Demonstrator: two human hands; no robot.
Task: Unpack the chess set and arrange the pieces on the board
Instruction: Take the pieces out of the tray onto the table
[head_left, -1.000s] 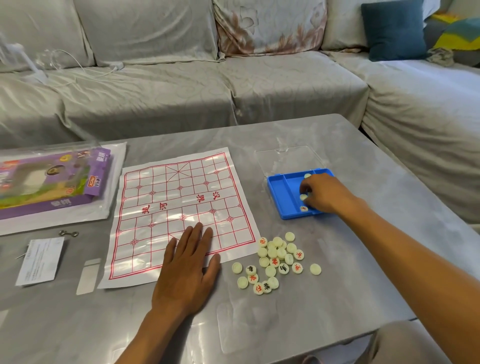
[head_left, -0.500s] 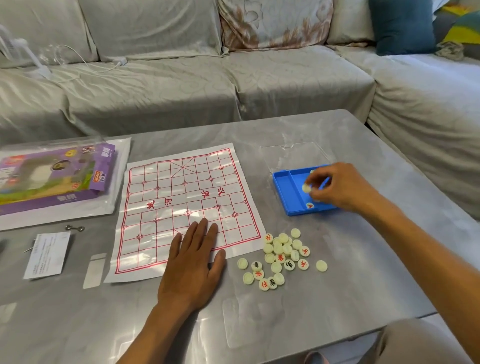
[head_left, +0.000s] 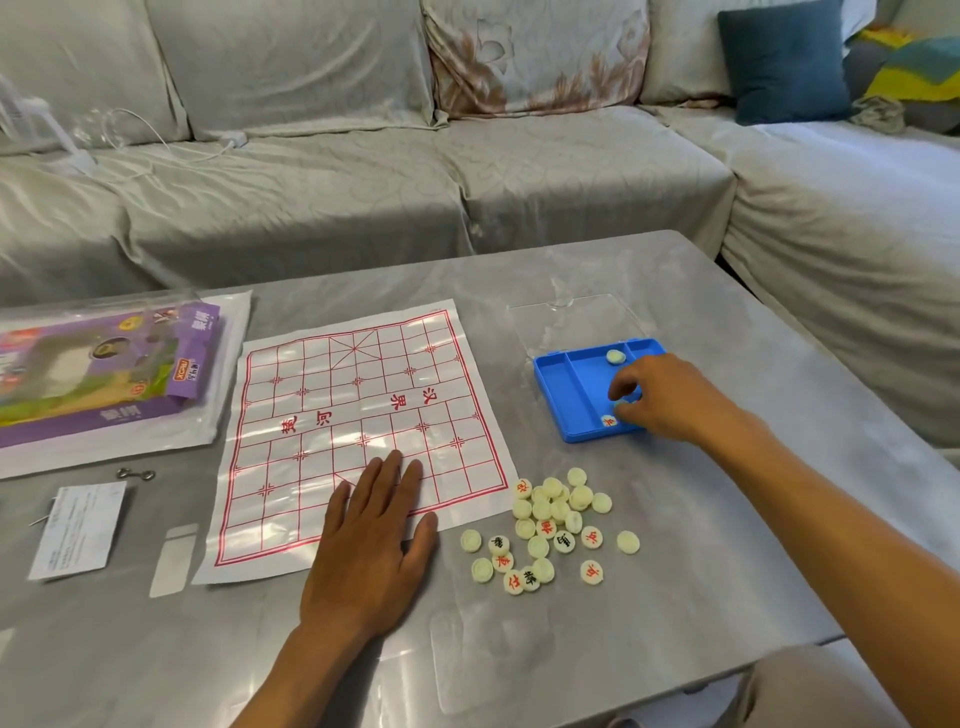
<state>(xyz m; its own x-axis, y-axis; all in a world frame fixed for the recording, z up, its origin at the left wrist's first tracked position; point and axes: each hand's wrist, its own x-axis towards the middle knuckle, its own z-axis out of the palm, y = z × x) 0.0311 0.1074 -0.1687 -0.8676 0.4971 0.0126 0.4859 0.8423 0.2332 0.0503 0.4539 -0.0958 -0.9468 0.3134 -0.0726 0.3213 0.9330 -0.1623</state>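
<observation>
Sofa (head_left: 322, 208): grey-covered corner unit behind and to the right of the table; a floral cushion (head_left: 540, 52) and a dark blue cushion (head_left: 784, 57) against its back.
Table (head_left: 675, 597): grey, glossy top; carries everything listed below.
Board (head_left: 358, 431): white sheet with a red grid, lying flat at the table's middle; no pieces on it.
Package (head_left: 104, 374): purple printed box inside a clear bag, left of the board.
Left hand (head_left: 369, 545): palm down, fingers straight and close together; fingertips rest on the near edge of the board, heel on the table; holds nothing.
Right hand (head_left: 660, 400): over the near right part of the tray, fingers curled down into it; whether they pinch a piece cannot be told.
Clear lid (head_left: 571, 322): flat on the table, just behind the tray.
Tray (head_left: 566, 400): blue, with compartments, right of the board; one pale piece (head_left: 615, 356) lies at its far end, one red-marked piece (head_left: 609, 421) at its near end beside the fingers.
Loose pieces (head_left: 550, 525): pale round discs, some with red or black characters, heaped on the table near the board's near right corner, between the two hands.
Paper slip (head_left: 78, 530): white, near the left edge of the table.
Metal hook (head_left: 135, 474): small, just beyond the slip.
</observation>
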